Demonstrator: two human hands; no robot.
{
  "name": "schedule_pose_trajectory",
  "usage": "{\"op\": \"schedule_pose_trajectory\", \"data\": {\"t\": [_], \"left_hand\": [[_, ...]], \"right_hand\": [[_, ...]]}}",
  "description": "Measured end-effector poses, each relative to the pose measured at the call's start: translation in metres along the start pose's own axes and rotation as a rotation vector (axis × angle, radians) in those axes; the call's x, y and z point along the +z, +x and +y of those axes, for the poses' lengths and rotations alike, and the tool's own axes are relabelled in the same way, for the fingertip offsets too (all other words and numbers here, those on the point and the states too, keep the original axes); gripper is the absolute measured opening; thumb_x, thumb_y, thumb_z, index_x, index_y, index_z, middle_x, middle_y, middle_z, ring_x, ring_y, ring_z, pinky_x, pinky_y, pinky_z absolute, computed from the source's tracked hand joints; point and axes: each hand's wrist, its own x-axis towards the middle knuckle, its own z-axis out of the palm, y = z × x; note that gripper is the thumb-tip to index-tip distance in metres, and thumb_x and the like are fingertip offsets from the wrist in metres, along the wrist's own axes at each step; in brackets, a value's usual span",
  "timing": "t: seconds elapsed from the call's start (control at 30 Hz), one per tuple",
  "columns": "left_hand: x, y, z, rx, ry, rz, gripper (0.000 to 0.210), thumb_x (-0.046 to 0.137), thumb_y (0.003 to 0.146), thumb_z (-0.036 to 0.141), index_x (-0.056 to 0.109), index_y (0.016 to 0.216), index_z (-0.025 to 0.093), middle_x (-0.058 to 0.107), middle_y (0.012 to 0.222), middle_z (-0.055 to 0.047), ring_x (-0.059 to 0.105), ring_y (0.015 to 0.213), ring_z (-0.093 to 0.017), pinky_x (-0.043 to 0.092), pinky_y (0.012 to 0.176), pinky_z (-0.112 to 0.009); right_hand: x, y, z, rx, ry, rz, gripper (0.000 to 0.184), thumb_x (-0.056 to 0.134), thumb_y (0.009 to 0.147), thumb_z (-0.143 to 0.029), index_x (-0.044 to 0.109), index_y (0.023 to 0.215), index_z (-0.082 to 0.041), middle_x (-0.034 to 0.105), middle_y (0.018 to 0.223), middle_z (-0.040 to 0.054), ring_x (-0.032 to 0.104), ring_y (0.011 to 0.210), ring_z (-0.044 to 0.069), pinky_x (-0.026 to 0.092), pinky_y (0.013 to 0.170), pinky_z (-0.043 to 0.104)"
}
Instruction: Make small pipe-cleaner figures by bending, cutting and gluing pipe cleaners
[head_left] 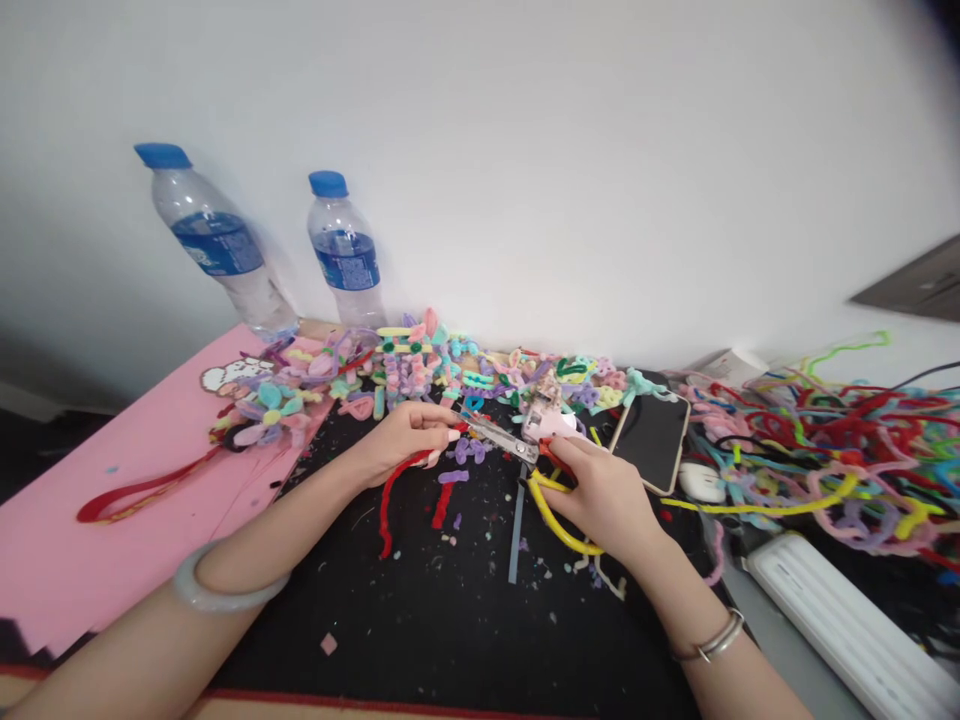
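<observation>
Between the thumb and fingers of my left hand [403,443] is a red pipe cleaner [386,510], its tail hanging down toward the black mat [360,620]. My right hand [604,490] is closed around scissors [504,438] with yellow handles [559,525]. The blades point left and reach my left fingertips, where the upper end of the pipe cleaner is hard to make out. Below them on the mat lie a short red piece [443,505] and a small purple piece [454,477]. A grey-blue strip [517,530] lies beside the scissors.
Along the wall runs a heap of fuzzy pipe-cleaner shapes [420,365]. Two water bottles [345,250] stand behind it. A phone [652,440], a white earbud case [701,482] and tangled pipe cleaners [817,430] lie right. Pink board [142,440] covers the left; a white box-like device [847,610] sits front right.
</observation>
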Motion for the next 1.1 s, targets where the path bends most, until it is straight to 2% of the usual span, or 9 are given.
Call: {"op": "schedule_pose_trajectory", "data": {"t": [0.2,0.43,0.63,0.8,1.1], "left_hand": [[0.0,0.0,0.001,-0.016,-0.07,-0.022,0.02,0.067,0.065,0.023,0.064,0.079,0.009,0.043,0.037,0.007,0.038,0.034,-0.005,0.029,0.039,-0.019],[-0.004,0.001,-0.001,-0.038,-0.098,-0.066,0.023,0.064,0.069,0.021,0.065,0.089,0.008,0.045,0.036,0.007,0.034,0.032,-0.003,0.028,0.039,-0.019],[-0.004,0.001,0.001,-0.072,-0.124,-0.064,0.025,0.065,0.069,0.02,0.066,0.092,0.009,0.045,0.036,0.007,0.033,0.032,-0.003,0.028,0.04,-0.019],[-0.007,0.001,-0.001,-0.076,-0.109,-0.091,0.023,0.064,0.071,0.022,0.067,0.091,0.01,0.045,0.037,0.006,0.031,0.031,-0.002,0.027,0.039,-0.019],[-0.004,0.002,-0.002,-0.046,-0.028,-0.045,0.018,0.065,0.071,0.023,0.063,0.084,0.011,0.047,0.037,0.007,0.036,0.031,-0.004,0.028,0.037,-0.018]], "right_hand": [[-0.002,0.001,0.001,-0.013,-0.004,-0.016,0.018,0.058,0.074,-0.035,0.053,0.085,-0.022,0.061,0.079,-0.0002,0.057,0.069,0.016,0.03,0.053,0.023],[0.001,0.001,0.002,-0.033,0.015,0.015,0.015,0.057,0.074,-0.034,0.051,0.076,-0.021,0.06,0.074,-0.0004,0.053,0.061,0.014,0.027,0.05,0.022],[0.006,0.001,0.006,0.065,0.073,0.144,0.016,0.052,0.077,-0.035,0.049,0.076,-0.02,0.056,0.065,-0.0007,0.051,0.055,0.014,0.028,0.05,0.022],[0.005,0.001,0.006,0.062,0.137,0.21,0.027,0.053,0.075,-0.037,0.046,0.092,-0.018,0.059,0.078,0.0041,0.055,0.064,0.017,0.038,0.057,0.025],[0.009,0.001,0.0,-0.029,0.059,0.089,0.031,0.056,0.074,-0.037,0.049,0.1,-0.02,0.061,0.095,0.0058,0.058,0.083,0.022,0.041,0.065,0.028]]}}
